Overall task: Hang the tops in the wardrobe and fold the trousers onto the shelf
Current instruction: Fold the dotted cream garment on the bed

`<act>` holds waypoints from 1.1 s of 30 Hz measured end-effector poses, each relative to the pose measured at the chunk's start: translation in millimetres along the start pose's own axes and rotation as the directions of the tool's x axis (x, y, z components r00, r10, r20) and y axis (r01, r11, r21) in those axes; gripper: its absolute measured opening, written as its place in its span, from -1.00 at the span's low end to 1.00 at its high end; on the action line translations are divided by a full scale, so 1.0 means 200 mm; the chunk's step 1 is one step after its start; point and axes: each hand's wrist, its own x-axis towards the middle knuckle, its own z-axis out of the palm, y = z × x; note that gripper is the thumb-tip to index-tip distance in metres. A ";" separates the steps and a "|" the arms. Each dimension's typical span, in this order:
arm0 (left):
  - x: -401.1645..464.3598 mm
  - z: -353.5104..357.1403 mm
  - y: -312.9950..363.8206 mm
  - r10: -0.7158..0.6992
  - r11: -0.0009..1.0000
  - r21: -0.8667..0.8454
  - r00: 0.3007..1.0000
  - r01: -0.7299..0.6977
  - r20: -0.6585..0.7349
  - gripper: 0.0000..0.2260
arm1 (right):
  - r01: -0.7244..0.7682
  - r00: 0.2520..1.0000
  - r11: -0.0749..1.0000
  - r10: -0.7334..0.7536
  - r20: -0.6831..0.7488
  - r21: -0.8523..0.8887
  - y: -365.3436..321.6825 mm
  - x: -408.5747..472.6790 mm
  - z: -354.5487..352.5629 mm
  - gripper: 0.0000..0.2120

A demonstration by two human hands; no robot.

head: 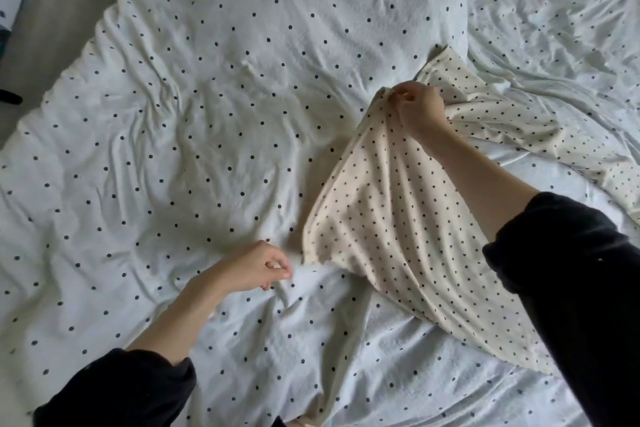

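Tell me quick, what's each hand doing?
Left hand: fingers loosely curled, holding nothing.
Right hand: gripping the cream dotted fabric garment, lifting it.

I see a bedroom at home. A rumpled dotted duvet covers the bed beside grey floor.

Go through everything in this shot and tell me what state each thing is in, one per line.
Cream dotted fabric garment: lifted at one end, rest trailing on the bed.
Right hand: gripping the garment's raised edge.
Left hand: fingers loosely curled, holding nothing, just short of the garment's lower corner.
White dotted duvet cover: spread out, wrinkled.
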 end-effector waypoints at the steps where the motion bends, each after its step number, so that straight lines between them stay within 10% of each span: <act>1: 0.00 0.01 0.00 0.004 1.000 -0.020 1.000 -0.004 -0.004 -0.94 | -0.016 1.000 1.000 0.017 -0.019 0.014 0.01 0.00 0.00 -0.77; 8: 0.06 0.13 0.05 -0.052 0.978 -0.205 0.923 -0.030 -0.382 -0.82 | -0.008 1.000 0.993 0.006 -0.014 -0.121 0.05 -0.01 0.03 -0.74; 23: -0.06 0.00 -0.01 -0.047 0.947 -0.322 0.993 0.008 -0.112 -0.72 | 0.033 0.999 0.974 -0.030 0.014 -0.222 0.05 -0.06 0.06 -0.75; 33: -0.03 0.10 -0.03 -0.122 0.960 0.215 0.959 0.179 -0.257 -0.62 | 0.099 0.983 0.945 -0.043 0.181 -0.313 0.11 -0.20 0.21 -0.75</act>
